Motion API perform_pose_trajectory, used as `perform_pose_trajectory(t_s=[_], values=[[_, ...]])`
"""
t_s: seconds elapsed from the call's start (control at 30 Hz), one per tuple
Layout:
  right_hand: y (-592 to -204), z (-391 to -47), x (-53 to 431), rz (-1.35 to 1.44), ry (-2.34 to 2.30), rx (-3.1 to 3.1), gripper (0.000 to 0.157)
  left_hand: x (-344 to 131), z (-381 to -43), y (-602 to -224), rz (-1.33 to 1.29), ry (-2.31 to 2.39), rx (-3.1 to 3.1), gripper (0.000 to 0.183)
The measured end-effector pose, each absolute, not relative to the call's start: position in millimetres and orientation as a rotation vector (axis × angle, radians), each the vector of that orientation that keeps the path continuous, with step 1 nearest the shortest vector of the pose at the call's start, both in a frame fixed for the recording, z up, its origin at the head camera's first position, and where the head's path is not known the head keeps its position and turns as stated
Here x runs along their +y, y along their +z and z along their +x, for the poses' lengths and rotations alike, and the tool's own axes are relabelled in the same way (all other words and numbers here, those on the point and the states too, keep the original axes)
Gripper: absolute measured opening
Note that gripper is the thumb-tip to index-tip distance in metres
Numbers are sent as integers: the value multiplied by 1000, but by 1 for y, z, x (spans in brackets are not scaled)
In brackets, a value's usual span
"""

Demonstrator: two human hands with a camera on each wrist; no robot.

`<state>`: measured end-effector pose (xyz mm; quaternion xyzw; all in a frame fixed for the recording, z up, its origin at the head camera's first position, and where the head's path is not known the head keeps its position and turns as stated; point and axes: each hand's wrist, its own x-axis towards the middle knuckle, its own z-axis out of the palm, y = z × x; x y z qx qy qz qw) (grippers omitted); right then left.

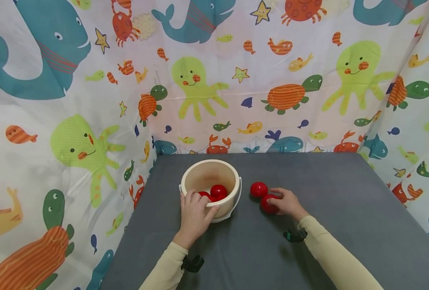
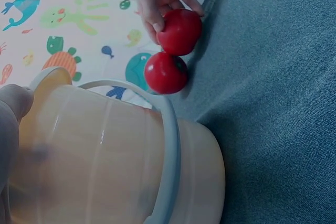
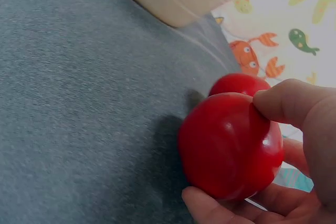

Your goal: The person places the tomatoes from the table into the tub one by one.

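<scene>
Your left hand (image 1: 195,217) gripped the near rim of the bucket (image 1: 209,172), fingers curled over the edge, while the handle (image 2: 169,150) hung down outside and tomatoes (image 1: 219,191) lay within (at least two showed). Your right hand (image 1: 288,203) pinched the near tomato (image 1: 270,204) between thumb and fingers, to the right of the bucket and apart from it. The far tomato (image 1: 259,189) sat on the grey table (image 1: 330,193) just beyond, touching the one you held.
</scene>
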<state>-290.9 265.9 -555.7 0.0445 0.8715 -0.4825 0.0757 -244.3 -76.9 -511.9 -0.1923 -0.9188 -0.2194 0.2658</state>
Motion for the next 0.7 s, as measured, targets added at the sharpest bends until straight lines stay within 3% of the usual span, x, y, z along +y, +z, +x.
perform_pose_trajectory(t_s=[0.2, 0.7], values=[[-552, -289, 274, 156, -1495, 2622, 53, -77, -245, -511, -517, -596, -2497, 30], [-531, -289, 288, 194, -1563, 2569, 55, -78, -245, -512, -524, -584, -2460, 29]])
